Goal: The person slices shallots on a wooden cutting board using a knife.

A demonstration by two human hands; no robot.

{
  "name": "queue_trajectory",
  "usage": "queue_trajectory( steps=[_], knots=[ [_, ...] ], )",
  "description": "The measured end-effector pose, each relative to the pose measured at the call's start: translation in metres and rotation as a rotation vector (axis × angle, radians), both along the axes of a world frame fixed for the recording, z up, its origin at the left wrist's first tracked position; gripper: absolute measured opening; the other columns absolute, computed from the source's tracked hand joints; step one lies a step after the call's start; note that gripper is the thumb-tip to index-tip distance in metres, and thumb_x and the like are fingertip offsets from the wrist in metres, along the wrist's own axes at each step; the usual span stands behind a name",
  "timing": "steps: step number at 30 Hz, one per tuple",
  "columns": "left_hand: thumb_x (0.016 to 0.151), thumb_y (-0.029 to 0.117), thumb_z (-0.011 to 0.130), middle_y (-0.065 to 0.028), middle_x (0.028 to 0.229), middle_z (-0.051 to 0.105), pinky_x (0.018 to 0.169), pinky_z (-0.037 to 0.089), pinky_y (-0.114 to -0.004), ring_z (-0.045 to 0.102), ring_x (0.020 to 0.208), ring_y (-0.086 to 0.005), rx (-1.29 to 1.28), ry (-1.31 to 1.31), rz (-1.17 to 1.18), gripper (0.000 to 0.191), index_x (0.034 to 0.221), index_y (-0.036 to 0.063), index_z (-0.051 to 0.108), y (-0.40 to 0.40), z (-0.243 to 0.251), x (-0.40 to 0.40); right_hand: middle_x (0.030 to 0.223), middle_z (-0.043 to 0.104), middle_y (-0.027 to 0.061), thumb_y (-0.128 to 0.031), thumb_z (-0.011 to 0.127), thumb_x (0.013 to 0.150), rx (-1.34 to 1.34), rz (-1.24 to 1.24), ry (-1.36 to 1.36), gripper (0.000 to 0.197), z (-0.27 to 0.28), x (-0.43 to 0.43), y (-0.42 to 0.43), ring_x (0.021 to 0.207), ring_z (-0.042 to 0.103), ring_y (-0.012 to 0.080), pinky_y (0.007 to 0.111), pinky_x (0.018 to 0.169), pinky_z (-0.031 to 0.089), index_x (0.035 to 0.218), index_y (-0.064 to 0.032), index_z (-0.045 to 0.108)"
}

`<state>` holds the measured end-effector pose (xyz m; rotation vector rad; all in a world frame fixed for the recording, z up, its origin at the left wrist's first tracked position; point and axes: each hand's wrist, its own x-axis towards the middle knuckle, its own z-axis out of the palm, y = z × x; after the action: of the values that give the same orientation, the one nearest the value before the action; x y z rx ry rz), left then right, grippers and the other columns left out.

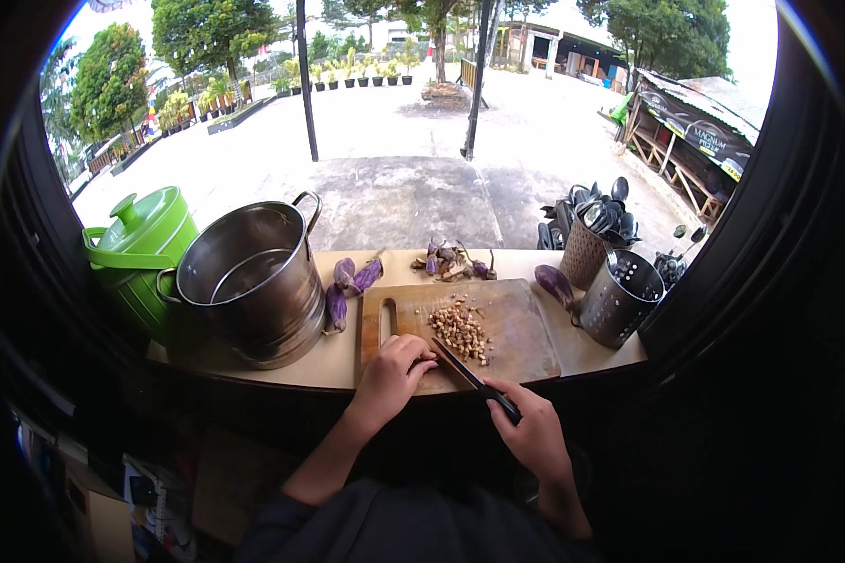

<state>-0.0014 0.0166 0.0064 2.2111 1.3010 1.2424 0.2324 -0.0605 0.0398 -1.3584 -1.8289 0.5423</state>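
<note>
A wooden cutting board (528,310) lies at the counter's near edge, with a heap of diced eggplant (461,329) on it. My right hand (528,422) is closed around the black handle of a kitchen knife (458,362), whose blade points up and left beside the heap. On the board's near left part, my left hand (396,366) curls its fingers over a small piece, mostly hidden, probably eggplant. Purple eggplants (336,308) lie left of the board, and another eggplant (554,285) lies to its right. Cut eggplant tops and scraps (451,260) sit beyond the board's far edge.
A large steel pot (267,331) and a green lidded plastic bucket (148,239) stand at the left of the counter (345,380). At the right stand a perforated metal holder (616,310) and a utensil holder (583,257) full of spoons. Dark frame edges flank the counter.
</note>
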Motion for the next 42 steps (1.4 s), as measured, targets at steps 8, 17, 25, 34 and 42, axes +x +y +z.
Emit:
queue_trajectory(
  steps=[8, 17, 25, 34, 42],
  knots=[
    [0.087, -0.006, 0.069, -0.0139, 0.105, 0.07, 0.087, 0.054, -0.042, 0.066, 0.098, -0.0338, 0.048, -0.015, -0.128, 0.013, 0.098, 0.0002, 0.067, 0.006, -0.003, -0.009, 0.11, 0.075, 0.018, -0.01, 0.072, 0.092, 0.024, 0.011, 0.007, 0.033, 0.0, 0.001, 0.0, 0.098, 0.074, 0.032, 0.036, 0.087, 0.056, 0.125, -0.0057, 0.07],
    [0.09, 0.006, 0.072, -0.0076, 0.111, 0.071, 0.09, 0.05, -0.041, 0.065, 0.102, -0.0281, 0.131, 0.024, 0.046, 0.011, 0.101, 0.0042, 0.073, -0.016, 0.007, -0.001, 0.112, 0.075, 0.0179, -0.009, 0.072, 0.093, 0.035, -0.005, 0.004, 0.033, 0.003, -0.001, -0.002, 0.101, 0.074, 0.0323, 0.037, 0.089, 0.057, 0.125, -0.0065, 0.071],
    [0.089, 0.024, 0.078, 0.002, 0.105, 0.072, 0.094, 0.043, -0.04, 0.063, 0.103, -0.0203, 0.327, 0.225, 0.122, 0.017, 0.101, 0.0121, 0.076, -0.017, -0.01, -0.004, 0.111, 0.075, 0.0166, -0.009, 0.072, 0.093, -0.042, 0.043, -0.081, 0.033, 0.011, -0.006, -0.002, 0.099, 0.073, 0.0325, 0.038, 0.086, 0.058, 0.126, -0.0118, 0.072],
    [0.087, 0.021, 0.079, 0.0027, 0.099, 0.071, 0.091, 0.042, -0.04, 0.064, 0.098, -0.0191, 0.31, 0.207, 0.123, 0.013, 0.095, 0.0121, 0.075, -0.016, -0.011, -0.002, 0.09, 0.071, 0.0138, -0.016, 0.071, 0.096, 0.093, 0.087, -0.089, 0.03, 0.007, -0.003, 0.005, 0.078, 0.069, 0.0322, 0.04, 0.069, 0.055, 0.126, -0.0156, 0.072],
    [0.085, 0.021, 0.081, 0.0016, 0.098, 0.072, 0.091, 0.042, -0.039, 0.064, 0.098, -0.0203, 0.331, 0.21, 0.144, 0.013, 0.093, 0.0116, 0.075, -0.018, -0.006, 0.0, 0.1, 0.074, 0.0168, -0.012, 0.071, 0.095, 0.007, 0.112, -0.099, 0.03, 0.022, -0.001, 0.008, 0.088, 0.072, 0.0347, 0.039, 0.076, 0.056, 0.125, -0.0122, 0.072]
  ],
)
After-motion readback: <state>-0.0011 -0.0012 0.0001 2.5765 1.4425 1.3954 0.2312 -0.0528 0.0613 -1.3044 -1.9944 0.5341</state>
